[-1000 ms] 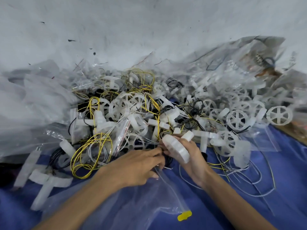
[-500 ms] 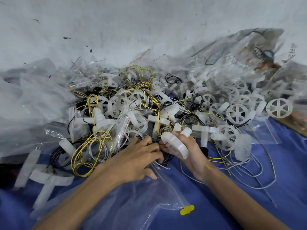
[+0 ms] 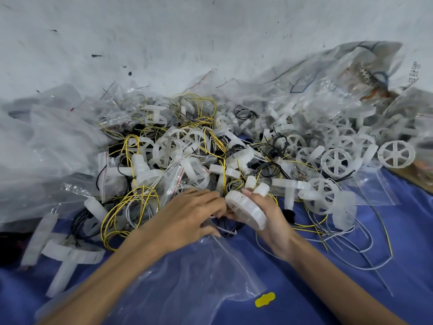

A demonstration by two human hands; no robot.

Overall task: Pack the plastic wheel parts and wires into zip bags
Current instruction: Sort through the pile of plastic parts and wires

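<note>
The right hand [image 3: 273, 220] grips a white plastic wheel part [image 3: 246, 211], edge up. The left hand [image 3: 192, 214] is just beside it, fingers curled down over thin wires [image 3: 226, 230] at the mouth of the clear zip bag [image 3: 187, 282]; what they pinch is hidden. Behind, spoked wheels [image 3: 337, 158] and yellow wire coils [image 3: 121, 212] are heaped on blue cloth [image 3: 351, 289].

Two bare hands sit mid-frame: the left hand [image 3: 194, 212] and the right hand [image 3: 269, 221], both uncovered, with a short, plain nail showing at the left thumb tip. Behind them are two slim arms, the left forearm [image 3: 112, 273] from the lower left and the right forearm [image 3: 339, 277] from the lower right, bare right down to the bottom edge.
</note>
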